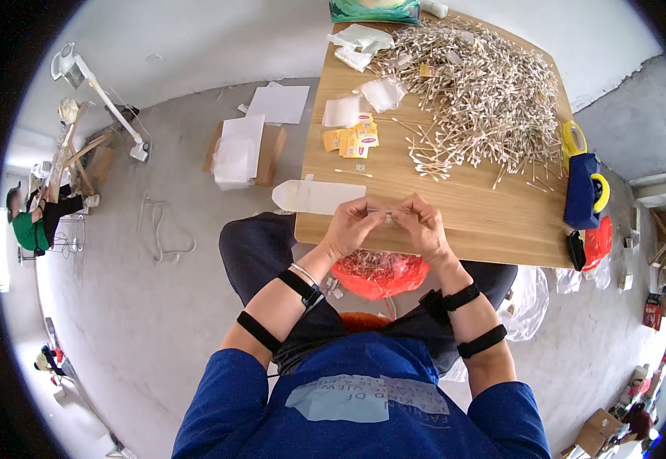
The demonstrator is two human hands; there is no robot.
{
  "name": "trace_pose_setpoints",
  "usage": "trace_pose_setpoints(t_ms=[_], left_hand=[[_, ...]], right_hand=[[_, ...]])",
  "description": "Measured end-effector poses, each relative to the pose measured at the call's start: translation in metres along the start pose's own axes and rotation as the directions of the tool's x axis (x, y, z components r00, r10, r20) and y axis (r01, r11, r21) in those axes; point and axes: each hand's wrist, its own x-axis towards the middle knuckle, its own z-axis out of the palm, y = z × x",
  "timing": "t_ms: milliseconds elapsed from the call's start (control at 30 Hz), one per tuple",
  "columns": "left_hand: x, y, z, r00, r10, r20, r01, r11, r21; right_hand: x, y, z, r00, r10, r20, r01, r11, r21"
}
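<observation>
Close together over the near edge of the wooden table (493, 220), my left hand (350, 229) and my right hand (426, 229) meet with fingertips pinched. Between them is a small, thin, pale thing, too small to make out. A flat white strip with a pointed end (321, 196) lies just left of my left hand. Beyond it are a single cotton swab (354, 173) and several small yellow cards (354, 139). Clear plastic bags (383, 93) lie behind the cards. A large heap of cotton swabs (493, 99) covers the table's far right part.
Under the near edge hangs a red plastic bag (379, 281) with swabs inside. A blue tape dispenser (582, 195) with yellow tape sits at the right edge. White sheets (240, 145) rest on a cardboard box left of the table. Another person (31, 226) sits far left.
</observation>
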Motion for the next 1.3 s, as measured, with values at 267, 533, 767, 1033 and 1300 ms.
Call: trace_pose_setpoints(t_ms=[267,533,767,1033,1300], left_hand=[[0.005,-0.007,-0.006,0.985,-0.157,0.069,0.172,0.904,-0.391],[0.005,-0.002,0.003,1.000,0.016,-0.008,-0.017,0.998,-0.059],[0.001,-0.007,-0.005,0.934,0.357,0.006,-0.321,0.832,0.452],[0.005,0.019,0.004,0.895,0.437,0.085,-0.390,0.676,0.625],[-0.003,0.012,0.012,0.930,0.361,-0.067,-0.242,0.742,0.625]], right_hand=[[0.004,-0.005,0.000,0.996,0.081,0.037,-0.087,0.975,0.205],[-0.005,-0.009,0.010,0.991,0.025,-0.131,-0.012,0.995,0.096],[-0.007,-0.005,0.009,0.965,-0.184,-0.184,0.124,0.946,-0.299],[-0.009,-0.013,0.010,0.951,-0.279,-0.130,0.211,0.899,-0.383],[-0.009,-0.014,0.007,0.959,-0.269,-0.087,0.218,0.898,-0.382]])
